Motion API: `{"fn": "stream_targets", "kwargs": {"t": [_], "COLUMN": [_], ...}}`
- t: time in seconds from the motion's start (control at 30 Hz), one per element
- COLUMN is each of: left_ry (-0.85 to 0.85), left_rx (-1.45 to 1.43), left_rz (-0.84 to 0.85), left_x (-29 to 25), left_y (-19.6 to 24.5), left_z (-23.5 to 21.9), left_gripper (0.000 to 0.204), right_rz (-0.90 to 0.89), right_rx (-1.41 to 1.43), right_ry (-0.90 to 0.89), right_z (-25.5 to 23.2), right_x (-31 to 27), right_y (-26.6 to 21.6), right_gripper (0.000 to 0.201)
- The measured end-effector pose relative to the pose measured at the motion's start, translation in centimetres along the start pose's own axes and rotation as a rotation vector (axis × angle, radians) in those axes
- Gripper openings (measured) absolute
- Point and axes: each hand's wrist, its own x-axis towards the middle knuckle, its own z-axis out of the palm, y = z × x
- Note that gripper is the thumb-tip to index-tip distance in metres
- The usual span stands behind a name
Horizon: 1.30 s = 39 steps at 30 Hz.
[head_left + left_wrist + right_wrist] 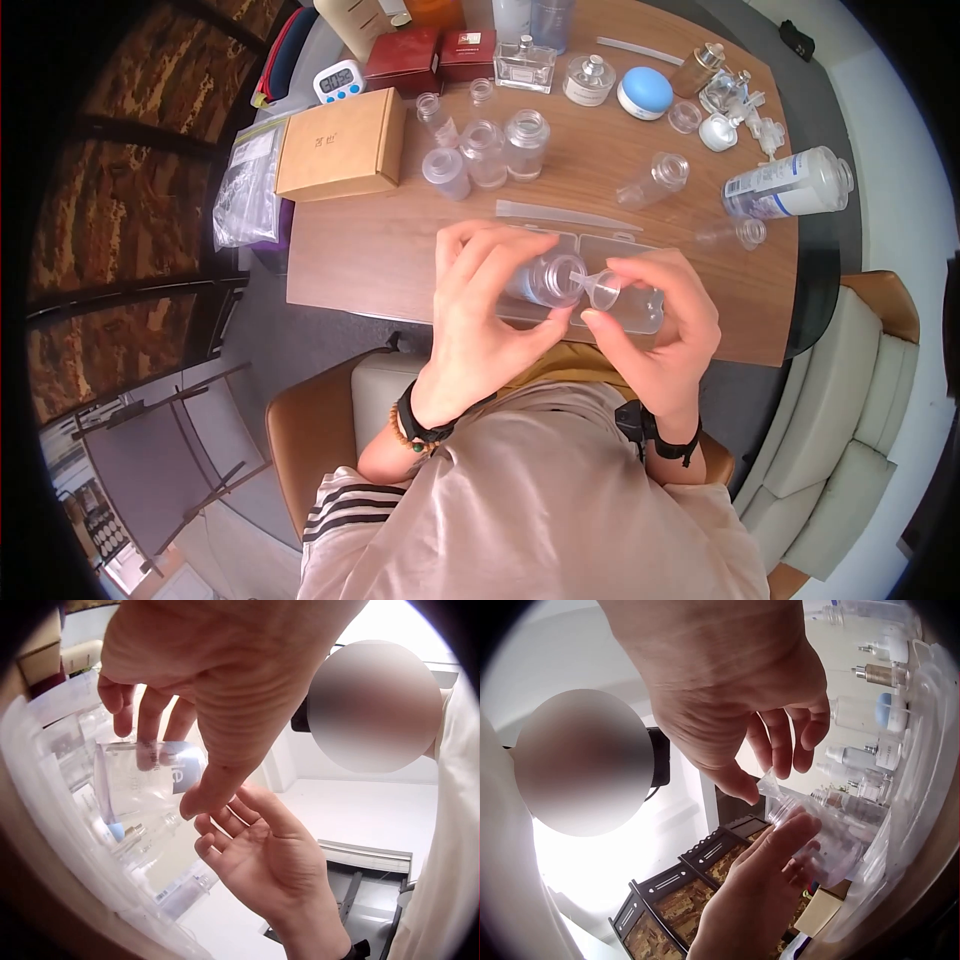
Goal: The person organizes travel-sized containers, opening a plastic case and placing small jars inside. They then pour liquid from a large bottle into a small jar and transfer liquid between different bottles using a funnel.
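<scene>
My left hand grips a clear plastic bottle around its body, the bottle lying tilted with its threaded mouth toward the right. Printed lettering and a blue patch show on the bottle in the left wrist view. Between thumb and index finger, my right hand pinches a small clear funnel. The funnel's narrow end points left, right at the bottle's mouth. In the right wrist view the funnel overlaps the thumb tip, and the bottle sits below it.
An open clear plastic case lies under the hands. Beyond it are a clear flat strip, several uncapped small bottles, a cardboard box, a blue-lidded jar and perfume bottles. A large clear bottle lies at the right.
</scene>
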Motion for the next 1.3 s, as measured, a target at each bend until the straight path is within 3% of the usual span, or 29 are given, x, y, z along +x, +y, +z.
{"fn": "stream_targets", "kwargs": {"t": [0.37,0.6,0.73,0.87,0.97,1.03,1.07,1.17,1.2,1.3], "left_ry": [-0.023,-0.028,-0.060,-0.079,-0.087,-0.102,-0.104,-0.093,-0.099,-0.105], "left_rx": [-0.053,-0.041,-0.017,-0.031,-0.063,-0.086,-0.088,-0.060,-0.040,-0.017], "left_rz": [-0.089,-0.121,-0.120,-0.143,-0.155,-0.162,-0.156,-0.147,-0.126,-0.106], "left_x": [-1.4,-1.4,-1.4,-1.3,-1.4,-1.6,-1.6,-1.5,-1.5,-1.6], "left_y": [-1.3,-1.9,-1.8,-1.6,-1.8,-2.1,-2.0,-1.7,-1.7,-1.6], "left_z": [1.1,1.0,1.0,0.9,1.0,1.1,1.1,0.8,0.7,0.6], "left_gripper": [0.060,0.058,0.061,0.059,0.062,0.068,0.068,0.071,0.072,0.072], "right_rz": [0.060,0.048,-0.088,0.054,0.013,0.087,0.085,0.268,0.268,0.167], "right_rx": [-0.083,-0.106,-0.200,-0.160,-0.122,-0.386,-0.389,-0.297,-0.296,0.005], "right_ry": [-0.099,-0.048,0.135,0.675,0.724,0.614,0.620,0.344,0.346,0.120], "right_z": [2.1,1.1,-4.1,-10.1,-15.1,-17.4,-17.9,-19.1,-19.3,-19.1], "right_x": [0.2,0.2,-0.3,0.3,2.8,4.2,4.7,5.9,6.2,6.9], "right_y": [0.3,-0.4,-0.4,1.1,4.5,6.4,6.9,8.3,9.0,10.8], "right_gripper": [0.043,0.043,0.038,0.035,0.048,0.073,0.073,0.109,0.109,0.105]}}
